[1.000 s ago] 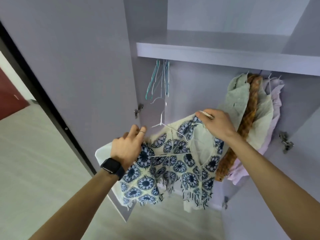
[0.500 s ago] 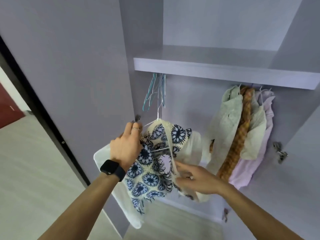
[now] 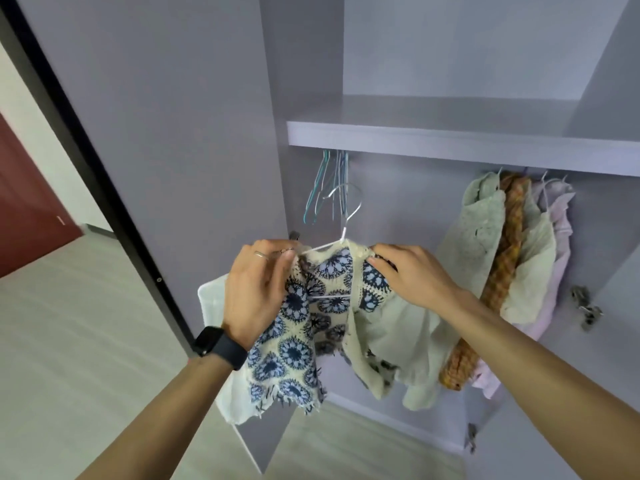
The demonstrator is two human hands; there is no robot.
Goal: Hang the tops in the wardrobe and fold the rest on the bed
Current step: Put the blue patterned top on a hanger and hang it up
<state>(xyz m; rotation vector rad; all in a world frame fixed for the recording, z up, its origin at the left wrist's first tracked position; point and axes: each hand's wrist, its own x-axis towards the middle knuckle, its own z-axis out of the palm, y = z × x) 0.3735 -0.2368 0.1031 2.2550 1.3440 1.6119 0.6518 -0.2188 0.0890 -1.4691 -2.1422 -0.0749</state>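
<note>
Nearest, a dark watch [image 3: 218,346] sits on the left wrist. The left grip [image 3: 254,289], a ring [image 3: 260,254] on one finger, pinches one shoulder of the blue-and-cream patterned top [image 3: 294,355]. The right grip [image 3: 412,275] curls over the other shoulder, thumb against the fabric. The top is draped on a white wire hanger [image 3: 346,226], held up in the open wardrobe's doorway, with its fringed hem hanging below the wrists. The hanger's hook stands in front of a bunch of empty hangers [image 3: 325,185]. To the right hang several clothes [image 3: 502,258], pale green, orange check and pink. Above them runs a shelf [image 3: 450,140].
</note>
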